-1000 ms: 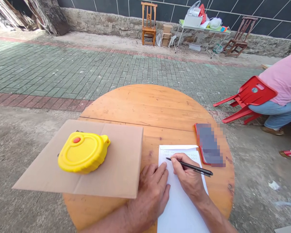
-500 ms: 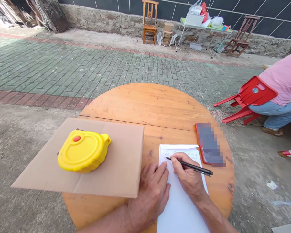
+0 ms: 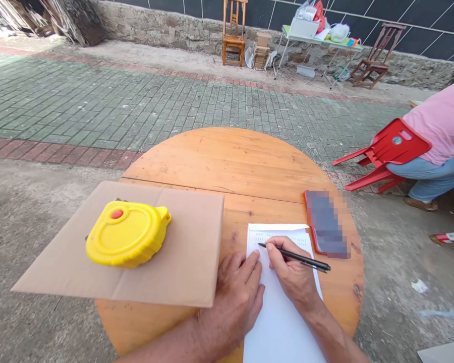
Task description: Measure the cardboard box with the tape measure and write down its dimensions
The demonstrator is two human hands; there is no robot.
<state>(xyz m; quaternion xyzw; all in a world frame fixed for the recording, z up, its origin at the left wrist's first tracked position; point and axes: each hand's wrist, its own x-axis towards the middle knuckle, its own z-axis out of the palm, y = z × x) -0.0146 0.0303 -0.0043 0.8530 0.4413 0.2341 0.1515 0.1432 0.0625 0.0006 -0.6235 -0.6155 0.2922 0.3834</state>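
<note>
My right hand (image 3: 294, 275) grips a black pen (image 3: 306, 260), its tip touching a white sheet of paper (image 3: 278, 322) near the rows of small handwriting at the top. My left hand (image 3: 239, 297) lies flat with fingers stretched out, its fingertips on the paper's left edge. Just left of that hand is a piece of brown cardboard (image 3: 189, 252), and on it sits a yellow tape measure (image 3: 126, 234) with a red button. A phone in a red case (image 3: 327, 222), its screen blurred out, lies beyond my right hand.
Everything rests on a round wooden table (image 3: 227, 156). At right, a person in a pink top (image 3: 439, 121) sits on a red plastic chair (image 3: 401, 141). Along the far wall stand a wooden chair (image 3: 233, 43), a folding table with bags (image 3: 318, 38) and a darker chair (image 3: 380, 55).
The whole view has shifted very slightly. The pen tip stays at almost the same spot on the paper, and my left hand remains in place.
</note>
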